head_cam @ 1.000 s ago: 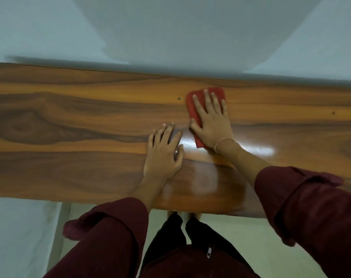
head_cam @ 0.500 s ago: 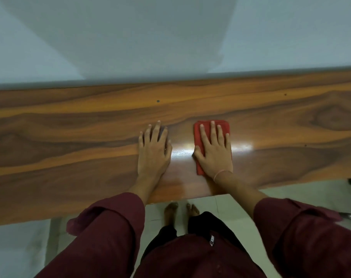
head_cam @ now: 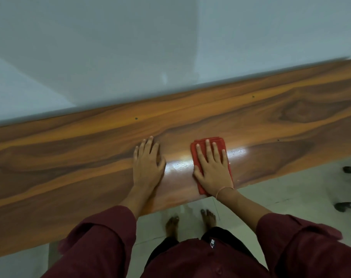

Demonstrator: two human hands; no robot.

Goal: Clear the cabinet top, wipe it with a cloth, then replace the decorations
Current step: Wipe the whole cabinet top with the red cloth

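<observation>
Two-handed: pressing red cloth [head_cam: 216, 139] flat under straight-fingered right hand [head_cam: 212, 171] for wiping pressure; bracing flat, empty left hand [head_cam: 148, 167] on cabinet top [head_cam: 70, 157].

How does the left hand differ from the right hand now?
The right hand presses flat on the red cloth; the left hand rests on the bare cabinet top. The right wrist wears a thin band; the left wrist shows none. Both lie palm down, fingers straight.

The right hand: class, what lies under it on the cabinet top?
A folded red cloth lies under the right hand, flat on the wooden cabinet top. Its edges show around the fingers; the part beneath the palm is covered.
</observation>
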